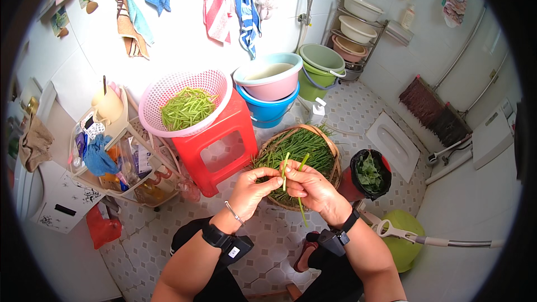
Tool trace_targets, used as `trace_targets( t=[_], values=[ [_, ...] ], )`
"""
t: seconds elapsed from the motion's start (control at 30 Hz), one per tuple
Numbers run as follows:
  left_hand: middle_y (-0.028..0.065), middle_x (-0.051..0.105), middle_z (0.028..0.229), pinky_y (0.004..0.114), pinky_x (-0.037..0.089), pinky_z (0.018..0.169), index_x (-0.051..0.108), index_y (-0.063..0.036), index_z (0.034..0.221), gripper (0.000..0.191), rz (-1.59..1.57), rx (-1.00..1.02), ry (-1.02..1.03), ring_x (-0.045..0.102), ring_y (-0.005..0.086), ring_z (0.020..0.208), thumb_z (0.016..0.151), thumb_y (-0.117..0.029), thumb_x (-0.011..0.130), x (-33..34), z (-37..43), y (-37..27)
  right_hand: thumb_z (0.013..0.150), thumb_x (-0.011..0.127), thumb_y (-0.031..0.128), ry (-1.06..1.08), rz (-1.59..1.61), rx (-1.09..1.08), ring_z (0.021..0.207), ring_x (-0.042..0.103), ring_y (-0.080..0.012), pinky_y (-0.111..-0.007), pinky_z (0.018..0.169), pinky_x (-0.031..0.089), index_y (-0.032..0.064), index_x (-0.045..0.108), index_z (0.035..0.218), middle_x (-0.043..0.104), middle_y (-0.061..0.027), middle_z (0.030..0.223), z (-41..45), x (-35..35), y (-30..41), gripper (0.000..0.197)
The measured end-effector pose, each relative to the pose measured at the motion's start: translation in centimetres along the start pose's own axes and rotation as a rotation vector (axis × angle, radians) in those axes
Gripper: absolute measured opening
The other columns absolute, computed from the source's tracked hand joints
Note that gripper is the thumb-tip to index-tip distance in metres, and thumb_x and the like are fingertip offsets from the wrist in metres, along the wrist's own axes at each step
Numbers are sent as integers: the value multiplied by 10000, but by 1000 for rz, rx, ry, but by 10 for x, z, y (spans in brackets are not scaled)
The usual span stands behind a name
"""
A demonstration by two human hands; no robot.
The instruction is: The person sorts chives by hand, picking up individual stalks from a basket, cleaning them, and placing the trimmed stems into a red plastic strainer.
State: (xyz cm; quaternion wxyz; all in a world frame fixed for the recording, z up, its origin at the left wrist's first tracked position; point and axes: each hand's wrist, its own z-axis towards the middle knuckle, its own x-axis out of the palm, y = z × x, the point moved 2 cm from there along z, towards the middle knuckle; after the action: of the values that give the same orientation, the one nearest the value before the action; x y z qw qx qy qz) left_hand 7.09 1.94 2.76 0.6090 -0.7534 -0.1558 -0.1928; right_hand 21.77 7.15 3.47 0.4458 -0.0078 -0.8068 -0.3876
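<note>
My left hand point(256, 182) and my right hand point(314, 188) meet in front of me, fingertips close together. A short, pale green stem piece point(287, 158) stands upright, pinched between them. Through the fingers of my right hand runs a longer green stem point(303, 214), its lower end hanging free. Below lies a woven basket point(334, 147) heaped with long green stems point(295, 144), partly hidden by my hands. Short cut stems point(188, 109) fill the bottom of a pink perforated colander point(153, 92), which rests on a red plastic stool point(247, 134).
Right of the basket stands a red bin point(351, 182) lined with a black bag, holding leaves point(369, 174). Behind are a pink basin point(268, 86) on a blue bucket point(268, 113), and a green bucket point(312, 86). A cluttered rack point(126, 147) stands left; a squat toilet point(394, 144) is right.
</note>
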Motion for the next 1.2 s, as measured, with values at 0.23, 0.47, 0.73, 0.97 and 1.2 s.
trace_targets(
  t=[0.23, 0.47, 0.73, 0.97, 1.2],
  values=[
    [-3, 605, 786, 175, 366, 554, 630, 9, 926, 124, 163, 87, -113, 487, 33, 632, 812, -38, 647, -8, 5, 0, 882, 599, 132, -273, -528, -394, 505, 380, -35, -176, 465, 311, 60, 610, 903, 519, 58, 758, -1, 1, 6, 77],
    [2, 623, 801, 200, 440, 628, 659, 19, 857, 86, 619, 249, -101, 552, 54, 713, 783, -24, 657, -18, 7, 3, 729, 661, 29, -192, -1722, -1031, 632, 608, -209, -317, 511, 496, 117, 644, 885, 550, -26, 851, -18, 21, 9, 180],
    [1, 602, 790, 181, 420, 643, 635, 20, 922, 121, 146, 43, -57, 543, 62, 713, 806, -13, 648, -12, 4, -4, 770, 667, 44, -249, -1415, -925, 693, 610, -188, -300, 573, 483, 85, 656, 856, 582, -47, 830, -12, 14, 7, 95],
    [15, 617, 808, 181, 437, 668, 636, 14, 927, 130, 198, 30, -64, 566, 64, 739, 804, -22, 652, -15, 5, 3, 795, 675, 37, -216, -920, -659, 640, 492, -51, -189, 555, 388, 39, 643, 880, 577, 28, 763, -2, -2, -6, 90],
    [30, 639, 819, 195, 453, 687, 652, 30, 899, 127, 251, 108, -116, 578, 76, 744, 782, -17, 664, -13, 5, -4, 884, 592, 162, -295, -222, -343, 460, 239, -32, -199, 432, 195, 83, 592, 911, 364, 92, 582, -9, -17, 26, 84]
  ],
)
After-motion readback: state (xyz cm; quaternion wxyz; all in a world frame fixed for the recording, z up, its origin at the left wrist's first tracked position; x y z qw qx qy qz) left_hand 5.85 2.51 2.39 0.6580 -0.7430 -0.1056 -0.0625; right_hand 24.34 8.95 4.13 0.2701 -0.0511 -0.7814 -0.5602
